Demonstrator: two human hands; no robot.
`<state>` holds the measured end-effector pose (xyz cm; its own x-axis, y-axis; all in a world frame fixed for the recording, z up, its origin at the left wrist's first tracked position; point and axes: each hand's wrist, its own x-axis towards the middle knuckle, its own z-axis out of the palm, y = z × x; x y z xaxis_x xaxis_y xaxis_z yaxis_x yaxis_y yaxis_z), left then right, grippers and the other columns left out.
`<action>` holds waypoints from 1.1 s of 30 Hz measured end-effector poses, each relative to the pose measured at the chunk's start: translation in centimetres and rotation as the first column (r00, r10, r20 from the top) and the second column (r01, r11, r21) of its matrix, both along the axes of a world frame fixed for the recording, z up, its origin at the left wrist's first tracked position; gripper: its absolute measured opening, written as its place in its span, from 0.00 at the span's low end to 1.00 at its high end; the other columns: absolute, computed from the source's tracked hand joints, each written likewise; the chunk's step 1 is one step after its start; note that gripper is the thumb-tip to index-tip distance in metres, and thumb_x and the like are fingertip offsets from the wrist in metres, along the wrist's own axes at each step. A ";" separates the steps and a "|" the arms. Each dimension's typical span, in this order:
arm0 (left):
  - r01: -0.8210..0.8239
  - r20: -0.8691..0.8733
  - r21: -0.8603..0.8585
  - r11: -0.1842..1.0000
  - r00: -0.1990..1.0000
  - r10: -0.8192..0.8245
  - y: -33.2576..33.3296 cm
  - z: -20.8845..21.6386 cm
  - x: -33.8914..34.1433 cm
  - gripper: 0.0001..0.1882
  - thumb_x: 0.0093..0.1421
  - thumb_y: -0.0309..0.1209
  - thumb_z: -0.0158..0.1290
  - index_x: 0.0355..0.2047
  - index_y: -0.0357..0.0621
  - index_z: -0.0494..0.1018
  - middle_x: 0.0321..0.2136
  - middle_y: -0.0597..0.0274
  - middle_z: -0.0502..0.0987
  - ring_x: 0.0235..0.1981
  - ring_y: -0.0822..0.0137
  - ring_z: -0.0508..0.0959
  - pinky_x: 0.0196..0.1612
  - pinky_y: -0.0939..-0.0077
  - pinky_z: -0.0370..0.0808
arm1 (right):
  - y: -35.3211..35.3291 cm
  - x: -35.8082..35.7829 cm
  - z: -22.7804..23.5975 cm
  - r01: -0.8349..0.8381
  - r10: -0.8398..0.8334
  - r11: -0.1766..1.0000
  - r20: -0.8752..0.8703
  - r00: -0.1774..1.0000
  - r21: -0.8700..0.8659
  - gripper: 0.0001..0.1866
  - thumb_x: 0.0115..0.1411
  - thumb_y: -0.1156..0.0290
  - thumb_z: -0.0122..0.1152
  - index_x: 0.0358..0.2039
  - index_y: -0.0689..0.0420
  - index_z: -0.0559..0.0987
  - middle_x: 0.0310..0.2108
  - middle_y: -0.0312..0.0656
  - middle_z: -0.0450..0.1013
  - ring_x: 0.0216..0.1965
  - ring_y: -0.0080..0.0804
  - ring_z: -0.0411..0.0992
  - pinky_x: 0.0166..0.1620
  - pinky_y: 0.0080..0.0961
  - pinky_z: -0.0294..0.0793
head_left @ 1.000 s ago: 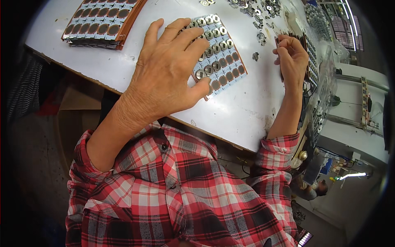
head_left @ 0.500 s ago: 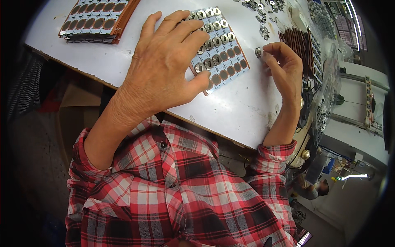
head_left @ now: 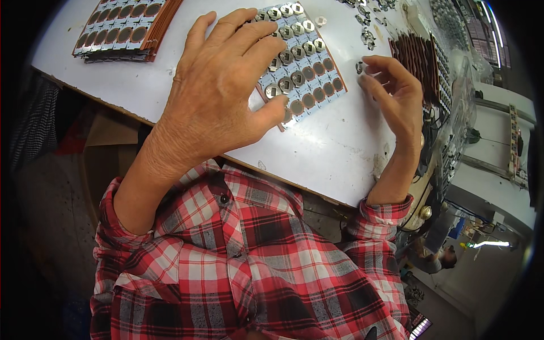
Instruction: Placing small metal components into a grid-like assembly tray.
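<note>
My left hand (head_left: 218, 93) lies flat, fingers spread, on a panel of small round sockets (head_left: 309, 68) on the white table (head_left: 334, 153). Some sockets hold silver metal discs, others show bare brown. My right hand (head_left: 394, 93) hovers just right of the panel, pinching a small silver disc (head_left: 359, 67) between thumb and fingertips. Both forearms come out of red plaid sleeves.
A stack of similar panels (head_left: 122, 28) lies at the table's far left. Loose silver discs (head_left: 365, 34) are scattered beyond the panel. A row of brown upright boards (head_left: 419, 59) stands at the right. Machinery and a distant person (head_left: 439, 258) are past the table's right edge.
My right hand has come left from the loose discs toward the panel, carrying a disc. My left hand stays pressed on the panel.
</note>
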<state>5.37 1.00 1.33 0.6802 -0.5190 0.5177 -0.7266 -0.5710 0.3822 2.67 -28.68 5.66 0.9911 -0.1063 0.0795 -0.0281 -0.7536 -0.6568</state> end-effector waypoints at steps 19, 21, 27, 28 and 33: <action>-0.012 0.055 0.000 1.000 0.998 0.012 -0.1 1.1 -0.4 0.30 0.44 0.33 0.69 0.50 0.42 0.78 0.56 0.53 0.77 0.65 0.50 0.70 0.70 0.44 0.58 | 3.2 0.0 0.4 0.000 0.086 0.820 -0.123 0.989 0.573 0.05 0.63 0.77 0.66 0.38 0.64 0.81 0.36 0.46 0.80 0.23 0.22 0.76 0.21 0.17 0.77; -0.005 0.040 -0.001 1.000 0.999 0.005 0.2 1.3 -0.4 0.30 0.45 0.33 0.68 0.50 0.41 0.78 0.56 0.53 0.77 0.65 0.49 0.70 0.70 0.43 0.59 | 3.5 -0.2 0.4 -0.019 0.108 0.834 -0.128 0.986 0.551 0.07 0.64 0.76 0.66 0.41 0.65 0.82 0.35 0.44 0.80 0.23 0.21 0.75 0.20 0.16 0.75; 0.051 -0.044 -0.035 0.998 0.998 -0.052 0.7 1.6 0.0 0.29 0.48 0.35 0.68 0.50 0.39 0.76 0.55 0.49 0.76 0.64 0.47 0.70 0.68 0.40 0.59 | 5.1 -0.5 0.5 -0.043 0.175 0.823 -0.180 0.968 0.567 0.11 0.65 0.75 0.65 0.47 0.65 0.83 0.31 0.39 0.79 0.23 0.18 0.72 0.20 0.13 0.69; 0.063 -0.058 -0.043 0.997 0.996 -0.065 0.7 1.6 0.1 0.29 0.48 0.36 0.68 0.50 0.38 0.76 0.55 0.48 0.76 0.64 0.46 0.70 0.67 0.40 0.60 | 5.2 -0.6 0.5 -0.056 0.177 0.817 -0.157 0.972 0.575 0.10 0.66 0.74 0.65 0.46 0.65 0.83 0.30 0.38 0.78 0.23 0.17 0.72 0.20 0.12 0.69; 0.102 -0.120 -0.083 0.991 0.987 -0.111 1.0 1.7 0.3 0.29 0.50 0.37 0.68 0.50 0.36 0.75 0.54 0.44 0.75 0.63 0.44 0.69 0.65 0.37 0.60 | 5.4 -0.7 0.3 -0.085 0.202 0.880 -0.207 0.957 0.467 0.09 0.66 0.75 0.65 0.45 0.64 0.84 0.30 0.35 0.79 0.22 0.14 0.71 0.19 0.11 0.66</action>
<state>5.63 2.02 3.06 0.6847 -0.5540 0.4736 -0.7257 -0.4585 0.5130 1.99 -23.29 5.97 0.9798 0.0726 -0.1861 -0.1443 -0.3871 -0.9107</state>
